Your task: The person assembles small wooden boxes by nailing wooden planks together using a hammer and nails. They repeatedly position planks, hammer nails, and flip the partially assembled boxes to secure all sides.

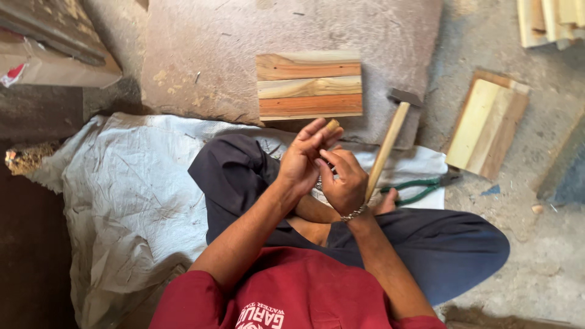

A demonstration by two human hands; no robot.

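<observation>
A dusty concrete floor (487, 36) carries everything. On it lies a broad flat board (207, 55), and on that board rests a small panel of three joined wooden strips (309, 85). A crumpled white sack (116, 189) is spread over the floor below the board. A wooden-handled hammer (390, 137) lies across board and sack, green-handled pliers (420, 187) just beside it — a second wooden panel (486, 125) lies further right.
</observation>
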